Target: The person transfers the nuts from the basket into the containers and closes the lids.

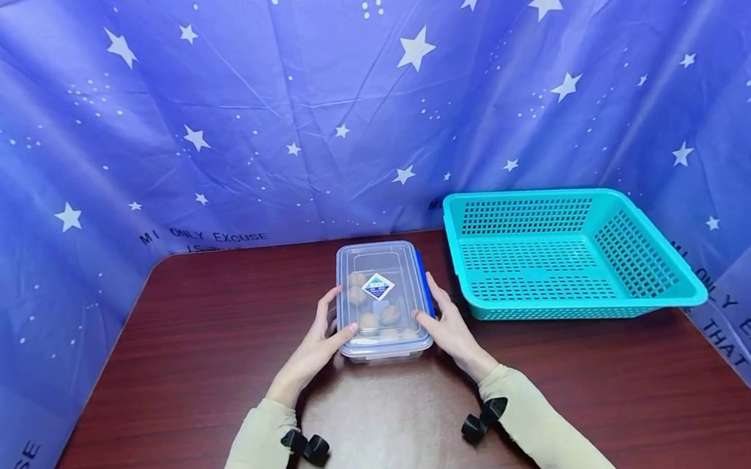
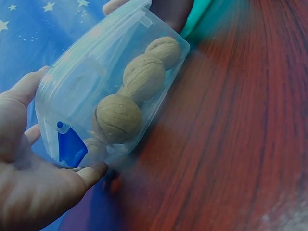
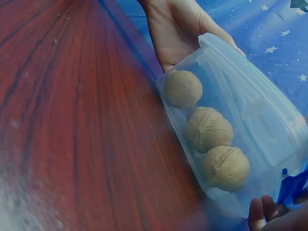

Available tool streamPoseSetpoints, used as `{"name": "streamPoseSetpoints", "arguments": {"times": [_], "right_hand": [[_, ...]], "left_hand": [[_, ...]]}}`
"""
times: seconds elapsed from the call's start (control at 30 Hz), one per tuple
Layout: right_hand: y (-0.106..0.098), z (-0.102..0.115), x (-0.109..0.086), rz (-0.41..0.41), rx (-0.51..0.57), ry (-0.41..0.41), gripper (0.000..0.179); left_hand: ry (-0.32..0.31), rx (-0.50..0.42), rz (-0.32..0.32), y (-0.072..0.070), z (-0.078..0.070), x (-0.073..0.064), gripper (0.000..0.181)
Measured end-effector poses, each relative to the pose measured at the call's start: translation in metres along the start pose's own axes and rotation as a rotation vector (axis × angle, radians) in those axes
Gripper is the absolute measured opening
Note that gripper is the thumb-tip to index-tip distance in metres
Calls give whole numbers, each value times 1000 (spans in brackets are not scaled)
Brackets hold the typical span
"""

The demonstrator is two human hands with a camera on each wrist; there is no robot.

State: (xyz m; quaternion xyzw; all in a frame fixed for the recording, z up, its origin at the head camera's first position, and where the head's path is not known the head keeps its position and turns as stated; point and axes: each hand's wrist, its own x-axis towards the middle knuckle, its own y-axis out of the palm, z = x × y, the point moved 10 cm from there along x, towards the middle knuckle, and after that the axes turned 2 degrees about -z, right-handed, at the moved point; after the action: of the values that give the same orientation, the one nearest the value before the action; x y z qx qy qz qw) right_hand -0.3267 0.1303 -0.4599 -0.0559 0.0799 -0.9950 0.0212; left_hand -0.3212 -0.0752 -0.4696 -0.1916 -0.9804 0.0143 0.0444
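A clear plastic food container (image 1: 378, 260) with a lid and a diamond-shaped label stands at the middle of the table. Several walnuts (image 2: 117, 119) show through its wall, some of them lined up along the near side. My left hand (image 1: 313, 346) grips the container's left side, its thumb on the lid's edge. On the opposite side my right hand (image 1: 452, 332) holds it the same way, beside a blue locking clip (image 1: 423, 282). Another blue clip (image 2: 72, 147) appears near the left hand in the left wrist view. Fingers under the container are partly hidden.
A turquoise perforated plastic basket (image 1: 579, 310) sits at the back right of the dark red wooden table (image 1: 182, 400). Behind and along both sides hangs a blue curtain (image 1: 334, 67) with white stars. Black wrist cameras are strapped over the pale sleeves (image 1: 254, 454).
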Motion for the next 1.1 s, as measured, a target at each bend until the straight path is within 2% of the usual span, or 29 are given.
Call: {"name": "streamPoseSetpoints", "arguments": {"times": [0.17, 0.33, 0.43, 0.57, 0.83, 1.1], "right_hand": [[3, -4, 2, 28, 42, 72, 78], [10, 13, -4, 111, 5, 115, 77], [14, 27, -9, 161, -20, 94, 74], [15, 30, -9, 181, -46, 64, 73], [12, 2, 11, 178, -38, 23, 74], [17, 7, 14, 208, -86, -25, 74]], "left_hand": [[-13, -6, 1, 2, 3, 0, 72], [-32, -38, 21, 5, 6, 1, 72], [-26, -34, 26, 6, 6, 3, 72], [-22, -46, 38, 7, 8, 7, 72], [1, -77, 27, 6, 4, 9, 71], [-18, -31, 10, 0, 6, 10, 70]]}}
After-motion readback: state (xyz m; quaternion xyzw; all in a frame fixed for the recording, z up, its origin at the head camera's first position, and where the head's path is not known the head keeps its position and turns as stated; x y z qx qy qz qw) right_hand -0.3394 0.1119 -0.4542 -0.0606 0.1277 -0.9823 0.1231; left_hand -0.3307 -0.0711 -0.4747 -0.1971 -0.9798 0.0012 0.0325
